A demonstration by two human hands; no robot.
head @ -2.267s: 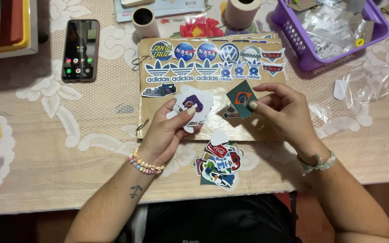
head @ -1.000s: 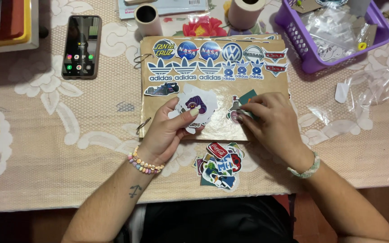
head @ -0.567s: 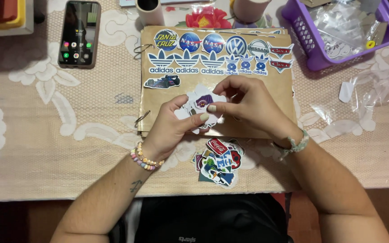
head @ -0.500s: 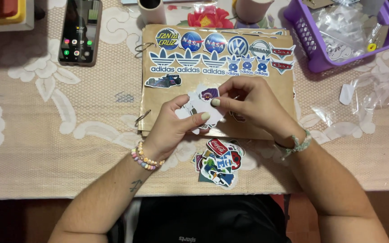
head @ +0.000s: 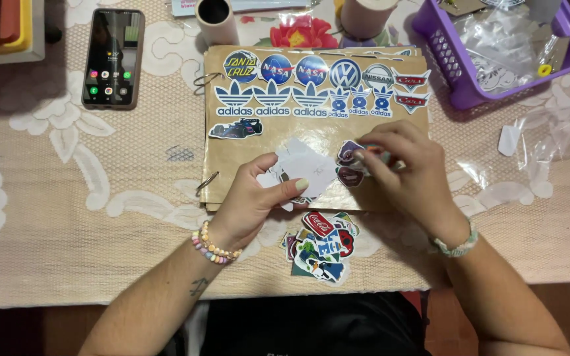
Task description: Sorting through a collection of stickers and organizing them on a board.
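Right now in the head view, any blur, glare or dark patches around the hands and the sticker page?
Head view: light is soft and even, no glare on the brown page; the right hand is slightly motion-blurred at the fingertips; the left hand and its white backing sheet are sharp; the phone shows faint sheen; the bottom edge below the table falls into dark shadow.

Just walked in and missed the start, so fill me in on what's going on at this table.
A person sits at a table over a brown ring-bound album with rows of stickers along its top. The left hand holds white backing papers against the page. The right hand pinches a small purple sticker at the page's middle. A loose pile of stickers lies just below the album.
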